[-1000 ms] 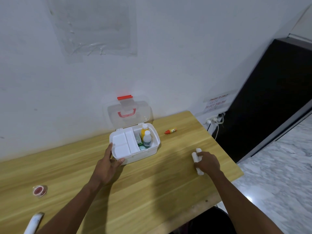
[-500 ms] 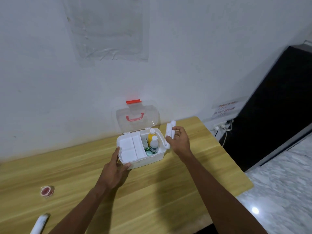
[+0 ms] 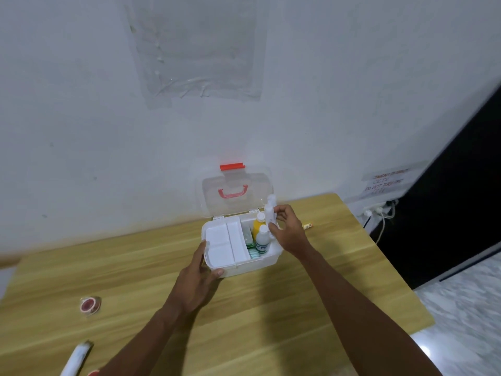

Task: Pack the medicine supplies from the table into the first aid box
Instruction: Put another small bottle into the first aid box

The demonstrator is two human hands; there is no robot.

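Fingers of my right hand (image 3: pixel 287 231) are pinching a slim white tube (image 3: pixel 270 213), holding it almost upright over the right-hand side of the first aid box (image 3: pixel 244 263). Its long axis is running up and down, lower end pointing into the open compartment just below, where a yellow bottle (image 3: pixel 257 225) and a white bottle (image 3: pixel 262 240) are already standing close to my fingertips. As I judge it, lowering the tube straight down beside them is the whole move, and the gap is looking tight.

My left hand (image 3: pixel 199 283) is bracing the near left corner of the box, thumb on the rim, fingers wrapping the front wall. The clear lid (image 3: pixel 235 189) is standing open beyond both hands.

I am working on a wooden table (image 3: pixel 284 321) against a pale wall. A small red roll (image 3: pixel 90 305) is lying well out to the left of my left hand, another white tube (image 3: pixel 77 358) nearer me on that side, and a small stick (image 3: pixel 307 226) just beyond my right hand.
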